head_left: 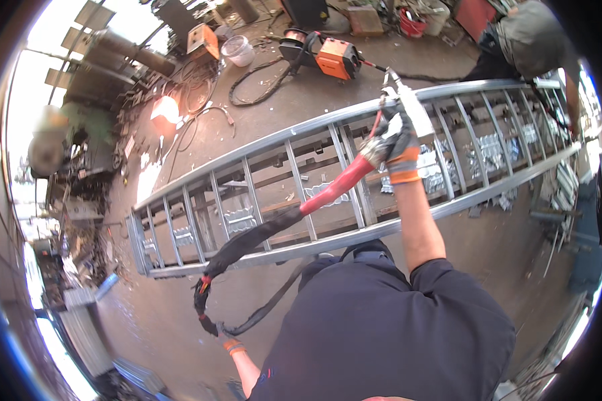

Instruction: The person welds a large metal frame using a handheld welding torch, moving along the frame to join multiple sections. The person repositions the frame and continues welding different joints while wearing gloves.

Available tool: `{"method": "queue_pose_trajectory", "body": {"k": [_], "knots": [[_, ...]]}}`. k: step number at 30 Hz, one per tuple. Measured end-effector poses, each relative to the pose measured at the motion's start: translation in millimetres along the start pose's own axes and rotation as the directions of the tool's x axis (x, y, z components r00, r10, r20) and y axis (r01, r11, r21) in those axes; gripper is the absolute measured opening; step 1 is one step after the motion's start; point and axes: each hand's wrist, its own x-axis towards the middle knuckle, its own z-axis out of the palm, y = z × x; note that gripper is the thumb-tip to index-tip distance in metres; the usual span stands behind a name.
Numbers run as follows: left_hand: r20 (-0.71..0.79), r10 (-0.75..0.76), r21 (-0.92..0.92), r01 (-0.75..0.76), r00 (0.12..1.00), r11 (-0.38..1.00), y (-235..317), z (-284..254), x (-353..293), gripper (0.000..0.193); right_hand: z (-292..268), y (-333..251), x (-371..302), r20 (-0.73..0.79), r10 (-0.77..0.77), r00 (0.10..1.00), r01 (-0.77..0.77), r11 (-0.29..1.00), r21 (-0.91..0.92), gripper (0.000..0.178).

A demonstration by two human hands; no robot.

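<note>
My right hand [396, 150], in a grey and orange work glove, reaches out over a long metal frame with rungs [291, 250], like a ladder. Its fingers are closed on the handle end of a welding torch [346, 182] with a red sleeve. A bright white, elongated piece [416, 113] shows just beyond the hand; its kind is unclear. From the red sleeve a black-wrapped cable [254, 239] runs left and loops back near my legs. Low on the left, my left hand [230, 339], gloved too, grips this cable near the bottom of the loop; its fingers are small in view.
Beyond the frame stands an orange and black welding machine [338, 59] with hoses on the floor. A white bucket [237, 51] and a red bucket [411, 24] sit farther back. Another person [532, 40] bends over the frame's far right end. Metal profiles [87, 334] lie at left.
</note>
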Motion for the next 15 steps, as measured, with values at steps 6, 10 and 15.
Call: {"method": "queue_pose_trajectory", "body": {"k": [6, 10, 15], "knots": [[0.090, 0.024, 0.090, -0.032, 0.996, 0.995, 59, -14, 149, 0.016, -8, 125, -57, -0.221, -0.068, 0.973, 0.042, 0.992, -0.118, 0.034], [0.234, 0.026, 0.205, -0.076, 0.972, 0.976, 96, -15, 279, 0.015, -4, 196, -91, -0.315, -0.038, 0.948, 0.004, 0.994, -0.107, 0.026], [0.562, 0.038, 0.351, -0.279, 0.826, 0.894, 120, -7, 370, 0.011, 11, 275, -105, -0.392, -0.126, 0.911, 0.129, 0.991, -0.019, 0.014]]}}
